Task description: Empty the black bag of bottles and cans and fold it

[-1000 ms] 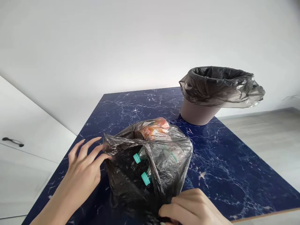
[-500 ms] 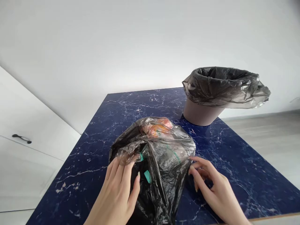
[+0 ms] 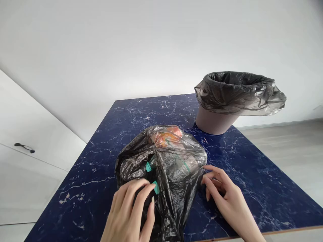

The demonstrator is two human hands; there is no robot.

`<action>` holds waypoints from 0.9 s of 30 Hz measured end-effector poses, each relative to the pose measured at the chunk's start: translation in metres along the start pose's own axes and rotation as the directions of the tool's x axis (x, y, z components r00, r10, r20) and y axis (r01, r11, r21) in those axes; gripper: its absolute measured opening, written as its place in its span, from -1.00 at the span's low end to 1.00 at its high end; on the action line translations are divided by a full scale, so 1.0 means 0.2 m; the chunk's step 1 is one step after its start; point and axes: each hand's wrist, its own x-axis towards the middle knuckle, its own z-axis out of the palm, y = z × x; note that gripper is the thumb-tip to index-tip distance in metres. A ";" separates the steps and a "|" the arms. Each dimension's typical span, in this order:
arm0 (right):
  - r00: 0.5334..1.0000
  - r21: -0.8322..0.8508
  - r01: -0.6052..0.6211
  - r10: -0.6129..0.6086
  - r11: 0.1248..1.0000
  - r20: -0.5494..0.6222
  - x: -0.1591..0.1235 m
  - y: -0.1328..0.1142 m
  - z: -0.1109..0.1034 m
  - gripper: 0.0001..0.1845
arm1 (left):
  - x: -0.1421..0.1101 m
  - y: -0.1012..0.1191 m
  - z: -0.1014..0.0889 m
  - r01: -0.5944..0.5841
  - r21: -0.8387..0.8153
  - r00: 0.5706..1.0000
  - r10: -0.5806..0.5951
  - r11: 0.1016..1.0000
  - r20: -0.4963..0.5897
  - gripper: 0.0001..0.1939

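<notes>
A: Where's the bag point(image 3: 174, 168)?
B: On the near middle of the blue marbled bench point(image 3: 131, 114), a crumpled black sack, thin enough to see through. Teal caps point(image 3: 148, 166) show at its near side and something orange-red point(image 3: 166, 136) sits at the top

A: And the left hand point(image 3: 131, 211)?
B: Lying on the bag's near left side, fingers curled over the plastic, fingertips close to a teal cap. It presses on the film; whether it truly pinches a fold I can't tell

A: The right hand point(image 3: 223, 195)?
B: At the bag's right edge, resting on the bench, fingers bent and loosely spread, the tips touching the plastic there. I can't tell if it has hold of any

A: What else is about?
B: A bin point(image 3: 214, 122) lined with another black bag point(image 3: 239, 92) stands at the far right of the bench, well apart from the hands. A white cabinet point(image 3: 30, 127) with a dark handle point(image 3: 24, 147) is off to the left, a pale wall behind
</notes>
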 end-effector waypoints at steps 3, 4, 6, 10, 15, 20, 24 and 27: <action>1.000 -0.019 0.011 -0.010 1.000 0.019 0.00 0.00 0.01 -0.56 | 0.03 -0.03 0.04 0.000 0.098 0.999 -0.005 0.995 0.049 -0.55; 1.000 -0.021 0.014 -0.014 1.000 0.021 0.00 0.00 0.01 -0.56 | 0.04 -0.04 0.06 -0.002 0.116 0.999 -0.004 0.993 0.052 -0.54; 1.000 -0.018 0.014 -0.014 1.000 0.025 0.01 -0.01 0.01 -0.56 | 0.06 -0.05 0.10 -0.017 0.143 0.999 0.010 0.990 0.049 -0.56; 1.000 0.001 0.009 -0.009 1.000 0.018 0.01 -0.02 0.01 -0.56 | 0.08 -0.05 0.14 -0.028 0.181 0.999 0.021 0.983 0.044 -0.70; 1.000 0.021 -0.008 0.008 1.000 0.008 0.01 -0.01 0.01 -0.55 | 0.11 -0.06 0.16 -0.007 0.159 0.999 -0.002 0.987 0.053 -0.84; 0.995 0.021 -0.054 0.055 0.998 -0.081 0.02 -0.03 0.01 -0.49 | 0.09 -0.12 0.15 -0.016 0.097 0.998 0.011 0.995 0.055 -0.86; 0.975 0.070 -0.092 0.105 0.993 -0.196 0.03 -0.05 0.00 -0.44 | 0.02 -0.18 0.12 -0.033 0.064 0.992 0.025 0.997 0.122 -0.83; 0.954 0.107 -0.115 0.140 0.988 -0.266 0.04 -0.06 -0.01 -0.42 | -0.06 -0.23 0.08 -0.001 0.051 0.987 -0.008 0.999 0.161 -0.83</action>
